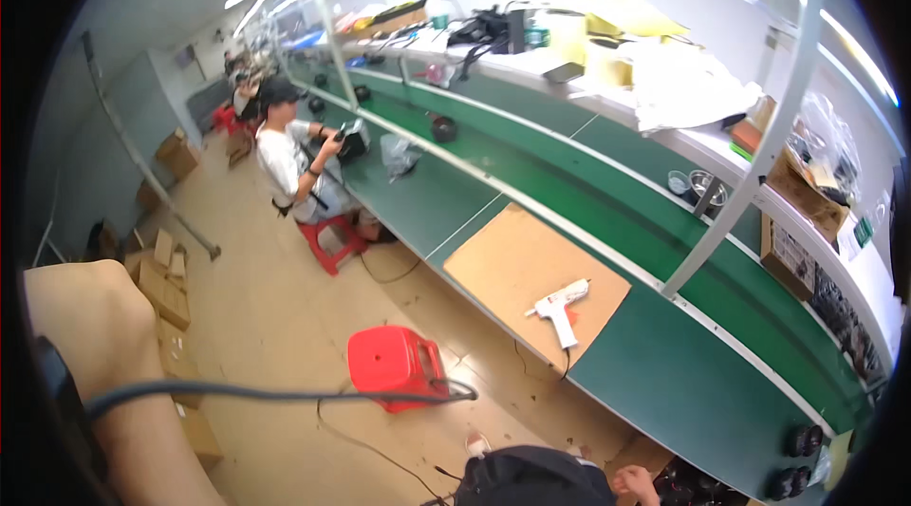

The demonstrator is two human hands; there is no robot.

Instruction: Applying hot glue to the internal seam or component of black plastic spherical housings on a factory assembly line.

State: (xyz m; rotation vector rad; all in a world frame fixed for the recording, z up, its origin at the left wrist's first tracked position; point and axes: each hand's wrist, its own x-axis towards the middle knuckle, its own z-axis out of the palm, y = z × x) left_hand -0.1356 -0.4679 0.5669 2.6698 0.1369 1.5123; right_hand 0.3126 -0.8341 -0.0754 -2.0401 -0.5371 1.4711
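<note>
My bent left arm (123, 373) fills the lower left, and its hand lies outside the picture. A dark cable (237, 392) runs across in front of that arm toward a red stool (380, 354). At the lower edge, beside my dark clothing (531, 477), my right hand (636, 484) is partly in view with its fingers bent. It is small and cut off by the edge, so its grip does not show clearly. On the green workbench (655, 392), a white hot glue gun (562, 305) with an orange trigger lies on a brown board (503, 254).
A co-worker (289, 159) on a red stool (332, 242) handles a dark item farther along the bench. Bags and boxes crowd the upper shelf (569, 79). A white post (745, 183) rises from the bench. Cartons (163, 292) line the floor on the left.
</note>
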